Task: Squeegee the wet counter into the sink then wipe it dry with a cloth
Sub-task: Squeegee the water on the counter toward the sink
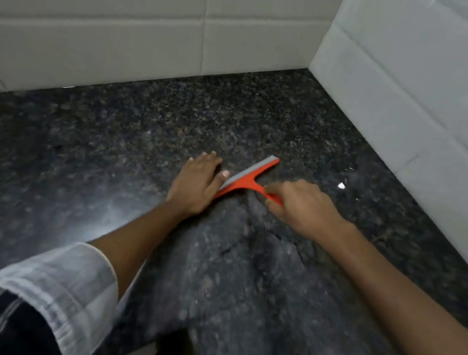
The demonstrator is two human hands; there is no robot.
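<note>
A red squeegee (246, 180) with a grey rubber blade lies blade-down on the dark speckled granite counter (108, 158), near the corner of the walls. My right hand (302, 207) is closed around its red handle. My left hand (197, 184) lies flat on the counter, fingers together, with the thumb and palm edge against the blade's left end. A film of water with streaks covers the counter in front of the squeegee, toward me. No sink and no cloth are in view.
White tiled walls (157, 29) close the counter at the back and on the right (420, 99), meeting in a corner. A few small bright droplets (341, 186) sit on the granite right of the squeegee. My striped sleeves fill the lower corners.
</note>
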